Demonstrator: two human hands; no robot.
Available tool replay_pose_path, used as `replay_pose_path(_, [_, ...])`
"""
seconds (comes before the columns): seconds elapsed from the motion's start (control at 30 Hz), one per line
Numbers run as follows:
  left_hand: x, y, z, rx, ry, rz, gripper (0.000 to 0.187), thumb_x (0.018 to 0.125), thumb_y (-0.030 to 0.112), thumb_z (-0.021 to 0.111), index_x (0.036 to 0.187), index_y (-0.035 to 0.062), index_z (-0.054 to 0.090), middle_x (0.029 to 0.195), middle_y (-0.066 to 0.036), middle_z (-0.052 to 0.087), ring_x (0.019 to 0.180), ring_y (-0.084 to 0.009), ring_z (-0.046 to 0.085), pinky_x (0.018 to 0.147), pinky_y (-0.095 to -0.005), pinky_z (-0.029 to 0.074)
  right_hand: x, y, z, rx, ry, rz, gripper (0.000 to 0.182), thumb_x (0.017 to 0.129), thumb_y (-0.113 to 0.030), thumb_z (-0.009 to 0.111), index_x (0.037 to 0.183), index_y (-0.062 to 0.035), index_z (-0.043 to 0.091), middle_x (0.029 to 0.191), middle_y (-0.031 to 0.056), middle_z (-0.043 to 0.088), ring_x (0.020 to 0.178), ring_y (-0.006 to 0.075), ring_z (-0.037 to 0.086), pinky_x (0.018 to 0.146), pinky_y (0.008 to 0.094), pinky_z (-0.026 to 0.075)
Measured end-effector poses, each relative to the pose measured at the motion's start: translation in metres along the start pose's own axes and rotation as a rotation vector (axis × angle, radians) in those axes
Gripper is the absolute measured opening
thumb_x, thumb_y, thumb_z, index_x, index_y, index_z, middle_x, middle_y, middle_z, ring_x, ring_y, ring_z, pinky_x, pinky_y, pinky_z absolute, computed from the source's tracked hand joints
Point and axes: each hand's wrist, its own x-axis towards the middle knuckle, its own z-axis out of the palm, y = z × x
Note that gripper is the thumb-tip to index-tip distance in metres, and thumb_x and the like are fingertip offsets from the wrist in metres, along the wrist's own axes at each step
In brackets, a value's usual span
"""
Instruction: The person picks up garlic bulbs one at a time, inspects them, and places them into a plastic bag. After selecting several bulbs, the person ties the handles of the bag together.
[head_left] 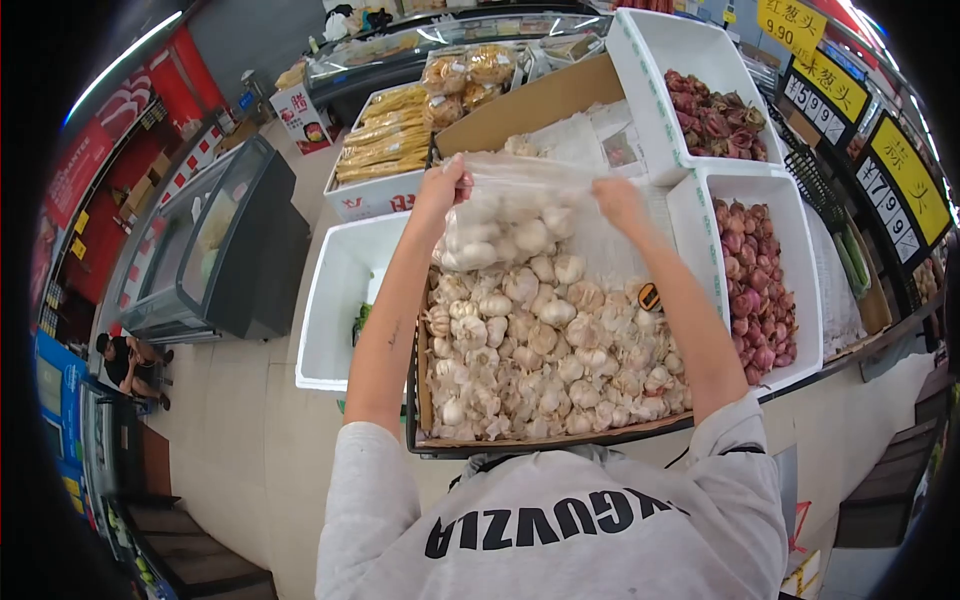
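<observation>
A clear plastic bag [500, 228] with several garlic bulbs inside is stretched between my two hands. My left hand [443, 188] is closed on the bag's upper left edge. My right hand [620, 205], slightly blurred, pinches the opposite upper edge. Beneath the bag, loose garlic bulbs [545, 340] with papery skins fill the near part of a wide cardboard-lined crate [530, 440]. On the garlic, beside my right forearm, lies a small black-and-orange object [649, 296] whose kind I cannot make out.
White foam boxes hold shallots [755, 290] and dark red onions [715, 115] to the right. At left stand another white foam box [318, 310] and packets of yellow sticks [385, 135]. Price signs [905, 190] line the right side. Near a freezer case [215, 240], a person [130, 365] sits far left.
</observation>
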Motion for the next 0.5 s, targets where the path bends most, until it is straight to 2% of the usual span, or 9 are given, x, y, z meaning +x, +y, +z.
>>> replay_pose_path(0.07, [-0.009, 0.026, 0.002, 0.093, 0.016, 0.004, 0.035, 0.082, 0.031, 0.039, 0.057, 0.008, 0.046, 0.051, 0.0, 0.044, 0.047, -0.0073, 0.04, 0.046, -0.0206, 0.03, 0.02, -0.009, -0.04, -0.032, 0.17, -0.098, 0.013, 0.068, -0.012, 0.044, 0.068, -0.0056, 0.055, 0.072, 0.0125, 0.055, 0.07, 0.0279, 0.051, 0.067, 0.0358, 0.04])
replay_pose_path(0.1, [-0.011, 0.032, -0.004, 0.067, 0.037, 0.028, 0.034, 0.082, 0.031, 0.038, 0.057, 0.0081, 0.046, 0.05, 0.001, 0.044, 0.046, -0.007, 0.039, 0.046, -0.0205, 0.03, 0.025, -0.015, -0.046, -0.03, 0.178, -0.093, 0.013, 0.068, -0.012, 0.044, 0.068, -0.0056, 0.055, 0.072, 0.0125, 0.055, 0.07, 0.0279, 0.051, 0.067, 0.0358, 0.04])
replay_pose_path(0.17, [-0.019, 0.031, -0.007, 0.042, 0.089, 0.049, 0.034, 0.082, 0.03, 0.038, 0.057, 0.0076, 0.046, 0.048, 0.001, 0.042, 0.045, -0.0068, 0.038, 0.045, -0.0207, 0.029, 0.027, -0.023, -0.05, 0.032, 0.563, -0.167, 0.011, 0.068, -0.01, 0.045, 0.067, -0.0057, 0.055, 0.072, 0.0115, 0.055, 0.071, 0.027, 0.05, 0.07, 0.0344, 0.039])
replay_pose_path(0.2, [-0.028, 0.026, -0.003, 0.04, 0.085, 0.05, 0.034, 0.082, 0.03, 0.038, 0.057, 0.0076, 0.046, 0.048, 0.001, 0.042, 0.045, -0.0068, 0.038, 0.045, -0.0207, 0.029, 0.023, -0.022, -0.045, 0.028, 0.565, -0.165, 0.011, 0.068, -0.01, 0.045, 0.067, -0.0057, 0.055, 0.072, 0.0115, 0.055, 0.071, 0.027, 0.05, 0.07, 0.0344, 0.039])
replay_pose_path(0.27, [-0.052, 0.01, 0.007, 0.092, 0.037, 0.08, 0.035, 0.082, 0.03, 0.038, 0.057, 0.0067, 0.046, 0.047, 0.0, 0.041, 0.046, -0.008, 0.04, 0.045, -0.021, 0.03, -0.002, -0.019, -0.019, 0.21, 0.647, -0.072, 0.008, 0.067, -0.007, 0.046, 0.065, -0.0051, 0.054, 0.075, 0.0105, 0.054, 0.075, 0.027, 0.049, 0.073, 0.0335, 0.038])
replay_pose_path(0.3, [-0.065, 0.0, 0.009, 0.144, -0.077, 0.022, 0.034, 0.082, 0.03, 0.038, 0.057, 0.0074, 0.045, 0.049, 0.0, 0.041, 0.047, -0.0081, 0.039, 0.046, -0.0209, 0.03, -0.016, -0.017, -0.008, 0.203, 0.64, -0.061, 0.008, 0.067, -0.007, 0.046, 0.065, -0.0051, 0.054, 0.075, 0.0105, 0.054, 0.075, 0.027, 0.049, 0.073, 0.0335, 0.038])
replay_pose_path(0.33, [-0.077, -0.016, 0.019, 0.19, -0.227, -0.053, 0.034, 0.082, 0.031, 0.039, 0.057, 0.0081, 0.044, 0.051, 0.0, 0.042, 0.047, -0.0083, 0.039, 0.046, -0.0208, 0.029, -0.043, -0.01, 0.002, 0.258, 0.589, 0.001, 0.007, 0.066, -0.006, 0.047, 0.065, -0.0046, 0.054, 0.077, 0.0104, 0.054, 0.076, 0.0274, 0.049, 0.072, 0.0332, 0.038])
replay_pose_path(0.5, [-0.1, -0.055, 0.046, 0.146, -0.39, -0.209, 0.034, 0.081, 0.029, 0.04, 0.06, 0.004, 0.047, 0.053, -0.002, 0.046, 0.049, -0.0104, 0.043, 0.049, -0.0222, 0.034, -0.098, -0.003, 0.011, 0.426, 0.427, 0.207, 0.008, 0.068, -0.007, 0.052, 0.073, -0.0024, 0.057, 0.088, 0.0104, 0.051, 0.08, 0.0267, 0.048, 0.071, 0.0319, 0.039])
